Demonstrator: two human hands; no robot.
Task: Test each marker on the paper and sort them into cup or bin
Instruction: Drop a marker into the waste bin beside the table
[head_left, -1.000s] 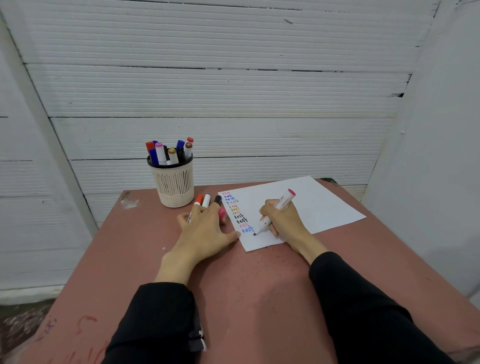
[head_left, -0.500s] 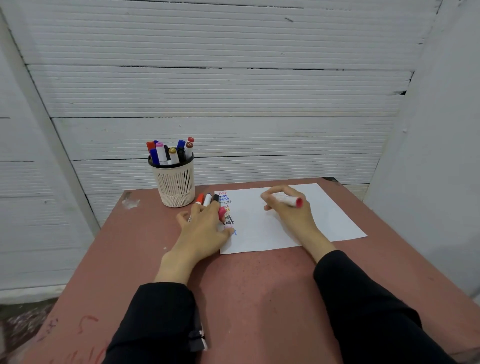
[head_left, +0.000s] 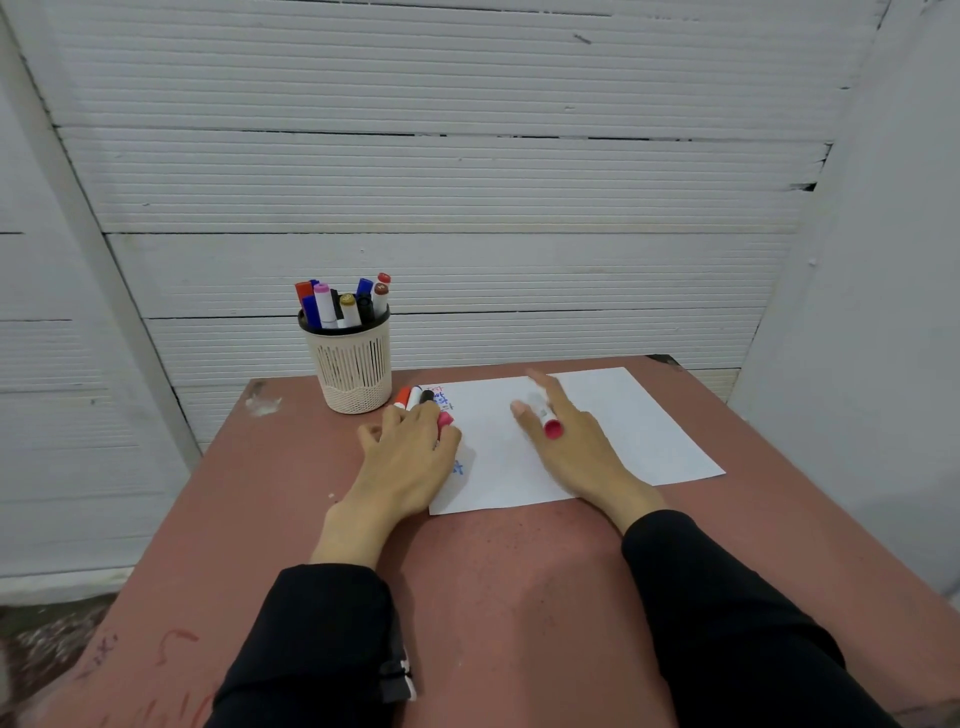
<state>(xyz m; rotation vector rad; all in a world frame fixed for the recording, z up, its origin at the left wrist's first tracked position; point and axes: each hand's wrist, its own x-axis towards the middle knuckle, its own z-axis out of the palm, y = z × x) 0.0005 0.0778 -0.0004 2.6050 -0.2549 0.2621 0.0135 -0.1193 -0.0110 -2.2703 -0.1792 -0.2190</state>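
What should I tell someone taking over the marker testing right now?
Right hand: holds a red-capped marker over the paper; the fingers look blurred.
Left hand: flat on the paper's left edge, fingers over a few loose markers beside the cup.
Done: a column of coloured "test" words on the paper's left side; several markers stand in the cup.
Left: sort the held marker, then test and sort the loose ones. No bin is in view.

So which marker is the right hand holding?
The red-capped marker, held in the right hand above the paper. The others stand in the cup or lie by the left hand.
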